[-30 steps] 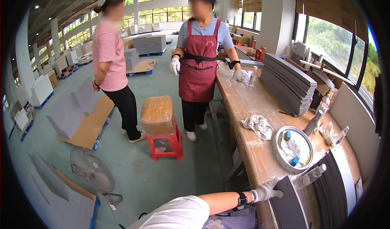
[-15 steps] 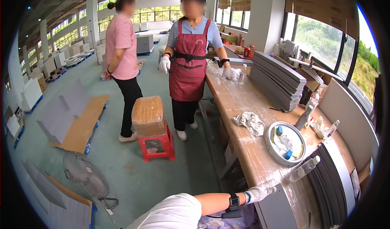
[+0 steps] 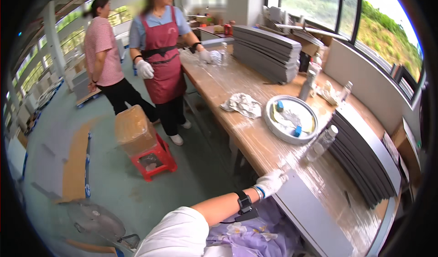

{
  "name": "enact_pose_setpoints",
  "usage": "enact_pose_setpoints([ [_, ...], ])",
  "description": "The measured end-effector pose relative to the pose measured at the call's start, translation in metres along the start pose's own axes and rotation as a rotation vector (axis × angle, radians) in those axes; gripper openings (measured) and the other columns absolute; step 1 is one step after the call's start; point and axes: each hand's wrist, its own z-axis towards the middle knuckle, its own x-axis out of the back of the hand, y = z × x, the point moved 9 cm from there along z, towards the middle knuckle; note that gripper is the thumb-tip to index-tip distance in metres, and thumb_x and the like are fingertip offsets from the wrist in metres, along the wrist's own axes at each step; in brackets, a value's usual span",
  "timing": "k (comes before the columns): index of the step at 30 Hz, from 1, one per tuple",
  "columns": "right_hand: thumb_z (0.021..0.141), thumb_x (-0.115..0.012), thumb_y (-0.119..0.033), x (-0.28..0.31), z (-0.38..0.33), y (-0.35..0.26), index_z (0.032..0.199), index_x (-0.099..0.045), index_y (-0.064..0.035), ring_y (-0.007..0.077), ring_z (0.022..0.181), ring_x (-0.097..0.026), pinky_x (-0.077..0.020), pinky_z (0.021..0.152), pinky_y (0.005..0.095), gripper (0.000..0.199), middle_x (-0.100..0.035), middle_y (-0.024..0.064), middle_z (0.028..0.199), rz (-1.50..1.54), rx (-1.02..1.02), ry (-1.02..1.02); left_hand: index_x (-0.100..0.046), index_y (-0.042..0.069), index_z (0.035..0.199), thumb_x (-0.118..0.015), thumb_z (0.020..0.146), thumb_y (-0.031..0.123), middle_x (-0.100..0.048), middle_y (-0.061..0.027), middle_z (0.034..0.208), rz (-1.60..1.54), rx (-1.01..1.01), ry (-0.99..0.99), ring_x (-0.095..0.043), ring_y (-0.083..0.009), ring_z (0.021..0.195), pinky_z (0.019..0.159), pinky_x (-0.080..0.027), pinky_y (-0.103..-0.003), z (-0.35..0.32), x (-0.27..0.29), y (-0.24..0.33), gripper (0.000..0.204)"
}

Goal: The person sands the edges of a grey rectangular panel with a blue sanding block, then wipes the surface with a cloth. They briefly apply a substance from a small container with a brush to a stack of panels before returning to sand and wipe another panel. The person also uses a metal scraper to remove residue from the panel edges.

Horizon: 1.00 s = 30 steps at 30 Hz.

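My left hand (image 3: 270,183), in a white knitted glove, is closed on the far end of a long grey panel (image 3: 315,216) lying along the table's near side. A black strapped device (image 3: 244,201) sits on that wrist. My right hand is out of view. Beyond the panel a clear bottle with a white cap (image 3: 321,145) stands on the table, beside a round whitish tray (image 3: 272,128) holding blue blocks and a wet-looking cloth. A crumpled white rag (image 3: 242,105) lies left of the tray.
Curved dark grey strips (image 3: 360,161) are stacked at right; more grey panels (image 3: 264,51) stand farther back. A co-worker in a red apron (image 3: 162,60) stands at the table's far left, another person in a striped shirt (image 3: 98,51) behind. A red stool (image 3: 155,159) bears a carton (image 3: 135,127).
My view has swung right and down, bringing more of the grey panel into sight. My left hand stays at the panel's end, its fingers less stretched out. The aproned co-worker's head has turned.
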Motion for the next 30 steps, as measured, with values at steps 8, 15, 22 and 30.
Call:
enact_pose_setpoints([
  [8, 0.103, -0.044, -0.025, 0.062, 0.033, 0.059, 0.127, -0.052, 0.0015, 0.0143, 0.113, -0.054, -0.0433, 0.096, 0.0266, 0.036, -0.056, 0.0078, 0.123, -0.174, -0.063, 0.161, -0.063, 0.004, 0.113, -0.066, 0.093, 0.025, -0.063, -0.0105, 0.098, 0.197, -0.266, 0.431, -0.063, -0.021, 0.088, 0.079, -0.052, -0.033, -0.014, 0.061, -0.009, 0.03],
  [15, 0.093, -0.056, -0.045, 0.02, 0.069, 0.097, 0.141, -0.046, -0.007, 0.0349, 0.125, -0.05, -0.0368, 0.107, 0.0426, 0.061, -0.055, 0.0206, 0.13, -1.244, -0.298, 0.363, -0.054, 0.006, 0.13, -0.052, 0.101, 0.032, -0.064, -0.0028, 0.086, -0.628, 0.308, -0.198, -0.059, -0.0087, 0.063, 0.057, -0.055, -0.025, -0.037, 0.016, -0.057, 0.039],
  [22, 0.085, -0.061, -0.046, -0.202, 0.088, 0.186, 0.144, -0.039, -0.007, 0.0444, 0.138, -0.028, -0.0211, 0.114, 0.0528, 0.074, -0.034, 0.0229, 0.148, -1.826, 0.056, -0.076, -0.035, -0.002, 0.143, -0.035, 0.102, 0.049, -0.051, -0.0227, 0.135, -1.176, 0.313, -0.358, -0.067, -0.0319, 0.095, 0.081, -0.059, -0.044, -0.051, -0.002, -0.057, 0.065],
  [30, 0.084, -0.062, -0.03, -0.445, 0.055, 0.255, 0.135, -0.052, -0.0109, 0.0367, 0.119, -0.053, -0.0427, 0.1, 0.0436, 0.055, -0.056, 0.0187, 0.129, -1.178, 0.301, -0.916, -0.045, -0.003, 0.131, -0.022, 0.088, 0.079, -0.053, -0.0258, 0.129, -1.577, 0.541, -0.361, -0.054, -0.041, 0.118, 0.102, -0.044, -0.055, -0.061, -0.019, -0.064, 0.096],
])
